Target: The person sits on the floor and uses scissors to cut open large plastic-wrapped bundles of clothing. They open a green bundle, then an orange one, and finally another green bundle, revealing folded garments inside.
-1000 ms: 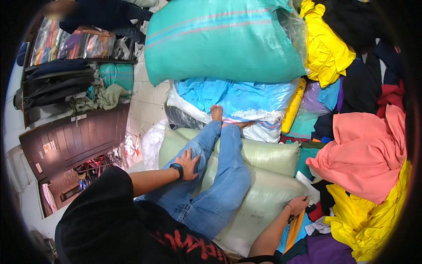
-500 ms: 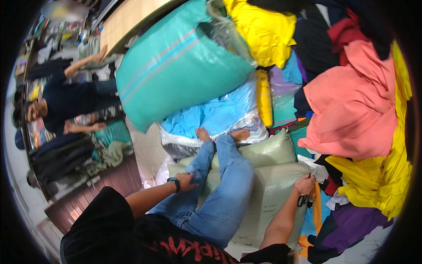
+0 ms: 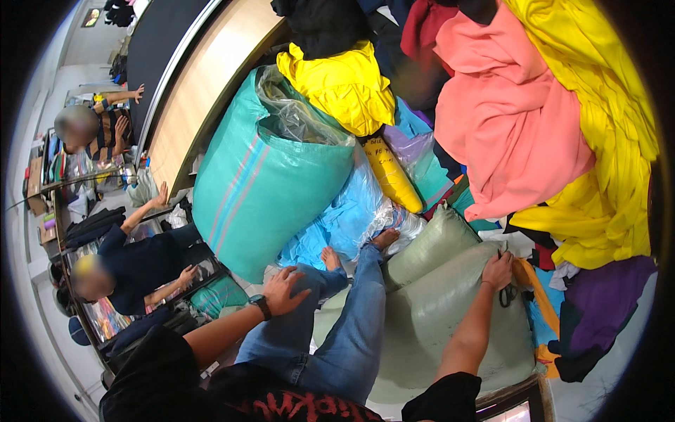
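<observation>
While our right hand clamps black scissors at the green sack's far edge, a slip could cut it; left hand lies spread on our knee.

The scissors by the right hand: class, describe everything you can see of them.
The scissors show only dark looped handles, hanging just below the right hand, whose fingers curl over their top. They lie against the pale green sack, beside an orange cloth strip. The blades are hidden, so whether they are open cannot be told.
</observation>
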{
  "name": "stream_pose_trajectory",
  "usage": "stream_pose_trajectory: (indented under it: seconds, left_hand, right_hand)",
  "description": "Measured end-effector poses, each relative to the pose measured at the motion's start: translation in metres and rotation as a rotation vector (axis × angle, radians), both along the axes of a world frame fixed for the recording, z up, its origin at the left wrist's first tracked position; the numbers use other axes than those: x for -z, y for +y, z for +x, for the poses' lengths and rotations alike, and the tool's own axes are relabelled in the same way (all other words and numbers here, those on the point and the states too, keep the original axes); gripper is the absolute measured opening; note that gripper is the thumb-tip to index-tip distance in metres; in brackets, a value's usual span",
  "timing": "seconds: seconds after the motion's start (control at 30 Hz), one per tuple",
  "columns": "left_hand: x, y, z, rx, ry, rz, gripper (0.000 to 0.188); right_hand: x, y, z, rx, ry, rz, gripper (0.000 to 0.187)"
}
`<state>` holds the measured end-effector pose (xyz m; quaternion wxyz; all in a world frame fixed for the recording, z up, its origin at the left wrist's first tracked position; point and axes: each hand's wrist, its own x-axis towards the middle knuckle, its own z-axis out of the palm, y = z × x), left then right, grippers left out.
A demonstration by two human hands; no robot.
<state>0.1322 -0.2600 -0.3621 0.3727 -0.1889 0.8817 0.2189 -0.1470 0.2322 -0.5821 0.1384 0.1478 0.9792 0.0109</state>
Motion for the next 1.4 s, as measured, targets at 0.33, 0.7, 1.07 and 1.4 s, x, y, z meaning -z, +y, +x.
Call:
stream_pose_trajectory:
  seconds: [0.33, 0.7, 1.07, 1.4]
  left_hand:
    - [-0.064, -0.004, -0.063, 0.298, 0.151, -0.048, 0.063]
    - [-0.034, -0.015, -0.097, 0.421, 0.082, -0.064, 0.059]
    - [-0.011, 0.018, -0.116, 0.538, -0.044, -0.075, 0.058]
    - [0.003, -0.001, -0.083, 0.357, -0.114, -0.110, 0.055]
  right_hand:
    - [-0.056, 0.001, 0.009, 0.003, -0.136, -0.074, 0.021]
    - [-0.167, -0.127, 0.132, -0.019, 0.064, -0.468, 0.015]
    - [-0.106, -0.180, 0.085, 0.113, 0.250, -0.797, 0.033]
    - [-0.127, -0.062, 0.098, 0.615, 0.017, -1.241, 0.028]
